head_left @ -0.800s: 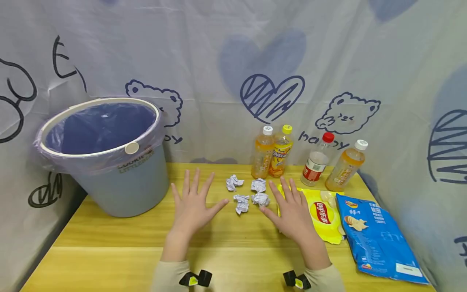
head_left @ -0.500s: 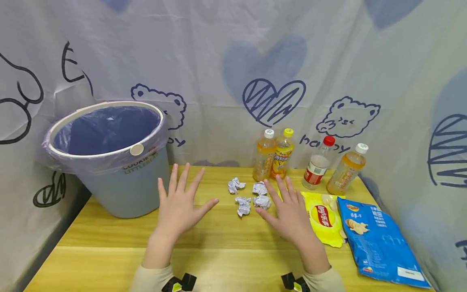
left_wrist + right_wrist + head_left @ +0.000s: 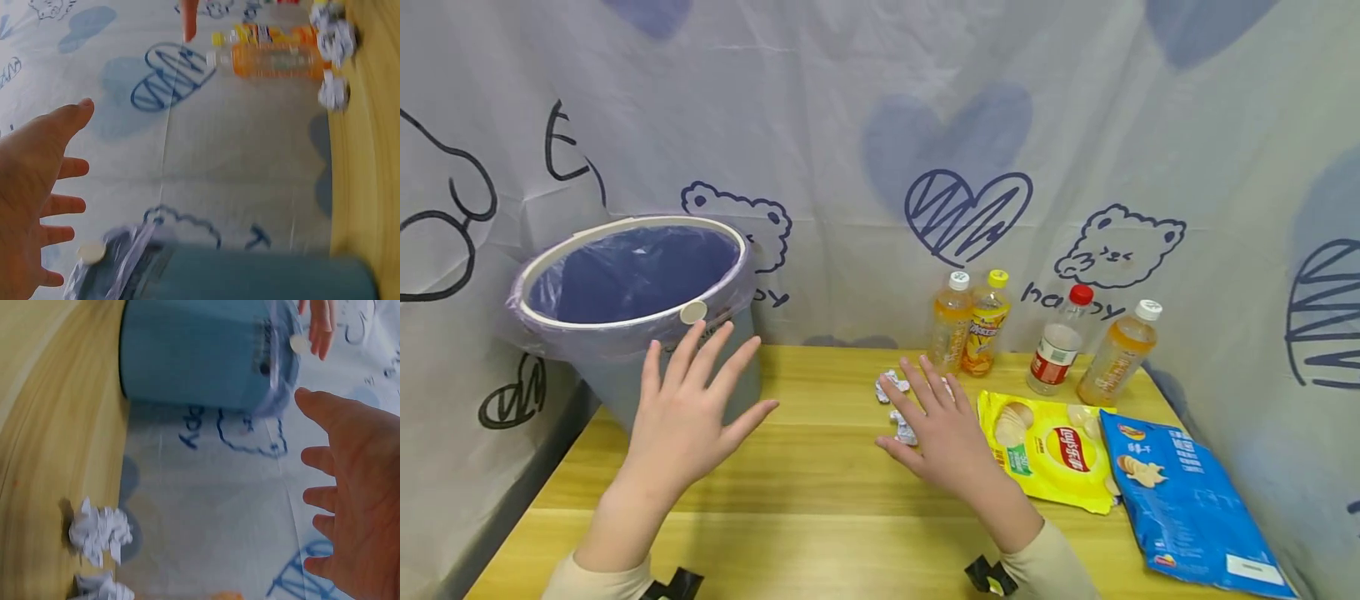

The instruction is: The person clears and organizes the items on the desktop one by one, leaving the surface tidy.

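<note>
1. The crumpled paper balls (image 3: 891,387) are lying mid-worktop, just in front of the bottles; two are showing in the head view, and the right hand (image 3: 942,433) may be hiding more.
2. They are looking light, soft and crushable, so a gentle pinch anywhere on the wad should be enough.
3. The right hand is hovering over the wads with fingers spread and straight, gripping nothing.
4. The left hand (image 3: 688,412) is spreading flat too, holding nothing, in front of the blue bin (image 3: 625,292) and near its rim.
5. That one bin, lined with a purple bag, is standing at the left of the wooden worktop (image 3: 820,508).
6. Four bottles (image 3: 1052,337) are lining the back: three with orange drink, one red-capped and nearly clear.
7. Two crisp bags are lying at the right: a yellow one (image 3: 1052,450) and a blue one (image 3: 1187,500).
8. A curtain (image 3: 880,125) with drawn hearts and bears is hanging behind.
</note>
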Demonstrator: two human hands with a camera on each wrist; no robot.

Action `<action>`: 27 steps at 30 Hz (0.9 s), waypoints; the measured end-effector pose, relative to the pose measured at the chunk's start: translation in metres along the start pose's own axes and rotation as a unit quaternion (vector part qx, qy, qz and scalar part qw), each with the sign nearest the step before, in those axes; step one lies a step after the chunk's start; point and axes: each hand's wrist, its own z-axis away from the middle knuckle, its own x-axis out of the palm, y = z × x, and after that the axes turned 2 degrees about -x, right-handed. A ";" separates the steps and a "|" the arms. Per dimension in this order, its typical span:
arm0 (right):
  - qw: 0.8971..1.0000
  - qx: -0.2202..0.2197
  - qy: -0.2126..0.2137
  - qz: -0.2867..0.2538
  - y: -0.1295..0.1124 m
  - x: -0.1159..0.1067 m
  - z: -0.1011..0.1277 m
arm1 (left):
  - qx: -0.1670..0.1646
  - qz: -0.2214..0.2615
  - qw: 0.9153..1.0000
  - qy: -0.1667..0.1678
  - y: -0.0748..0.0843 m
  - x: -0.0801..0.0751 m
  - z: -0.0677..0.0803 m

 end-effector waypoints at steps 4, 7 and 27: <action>0.999 -0.037 0.003 0.009 -0.011 0.005 -0.010 | 0.004 -0.027 0.999 0.017 -0.019 -0.014 0.003; 0.998 -0.063 0.010 0.007 -0.021 0.006 -0.020 | 0.009 -0.046 0.998 0.031 -0.032 -0.024 0.003; 0.989 -0.146 0.024 0.020 -0.068 -0.011 -0.120 | -0.063 -0.113 0.983 -0.131 -0.105 -0.075 -0.008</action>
